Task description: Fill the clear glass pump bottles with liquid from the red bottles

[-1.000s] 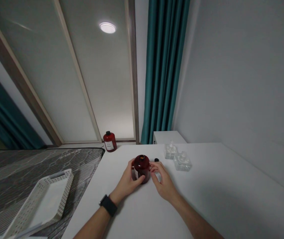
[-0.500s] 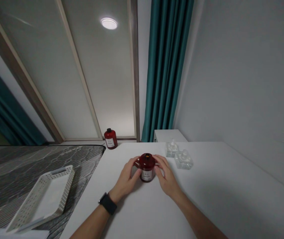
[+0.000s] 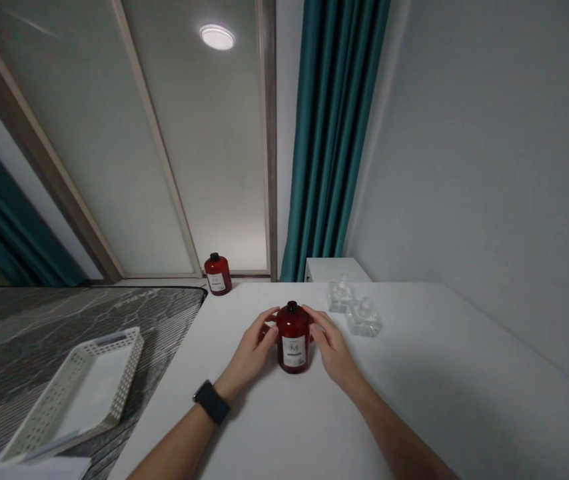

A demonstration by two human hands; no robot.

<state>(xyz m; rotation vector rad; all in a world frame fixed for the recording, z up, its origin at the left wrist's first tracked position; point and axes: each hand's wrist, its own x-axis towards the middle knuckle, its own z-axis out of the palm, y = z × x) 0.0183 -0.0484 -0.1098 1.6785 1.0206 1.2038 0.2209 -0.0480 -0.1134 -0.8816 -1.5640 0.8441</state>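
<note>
A dark red bottle (image 3: 293, 323) with a white label marked M is held between my two hands, over the white table. Its label faces me and its short dark neck points up. My left hand (image 3: 254, 343), with a black watch on the wrist, closes on the bottle's left side. On the other side, the fingers and thumb of my right hand (image 3: 332, 347) press against it. Parts of both hands' fingers are hidden behind the bottle. Whether its base touches the table I cannot tell.
Another red bottle (image 3: 218, 274) with a black cap stands at the table's far left corner. Two clear glass bottles (image 3: 363, 317) (image 3: 340, 296) sit right of my hands. A white basket (image 3: 129, 373) rests on a grey patterned surface to the left. The white table (image 3: 284, 433) meets a wall on the right.
The bottle between my hands has tipped back, so its label shows taller and its mouth opening no longer faces me. The view has shifted slightly.
</note>
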